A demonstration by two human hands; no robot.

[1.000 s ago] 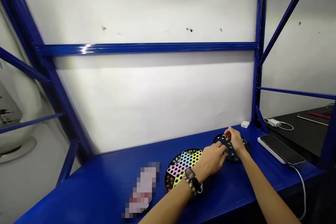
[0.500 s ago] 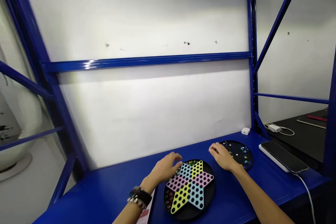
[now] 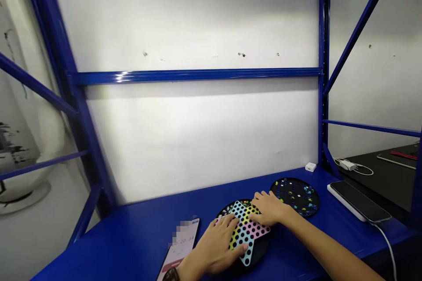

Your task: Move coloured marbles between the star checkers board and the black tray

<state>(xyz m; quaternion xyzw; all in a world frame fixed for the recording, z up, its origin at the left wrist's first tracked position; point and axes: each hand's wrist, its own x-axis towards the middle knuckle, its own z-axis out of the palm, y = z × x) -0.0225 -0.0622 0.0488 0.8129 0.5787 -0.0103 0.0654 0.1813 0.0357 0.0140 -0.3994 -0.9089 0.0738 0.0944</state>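
A star-shaped Chinese checkers board [image 3: 253, 229], in pale blue, yellow and pink with black holes, lies on a round black tray [image 3: 262, 252]. Small coloured marbles [image 3: 225, 210] show in the tray's rim gaps. My left hand [image 3: 219, 246] rests palm down over the star's left and lower part, fingers spread and thumb on a blue point. Across its upper right side lies my right hand [image 3: 268, 208], fingers apart and thumb on the star. My palms hide much of the board. Beyond my right hand is a second round black tray [image 3: 311, 189] holding blue, yellow and white marbles.
A phone [image 3: 183, 241] with a lit timer screen lies left of the tray. At right, a dark phone [image 3: 361, 200] rests on a white block with a cable. A small white adapter [image 3: 310, 167] stands near the blue rack post [image 3: 325, 61]. The blue shelf [image 3: 132, 237] meets a white wall.
Both hands have come down onto the star board, the right one moving left from the second tray. The star has turned a little clockwise. The view has shifted slightly left.
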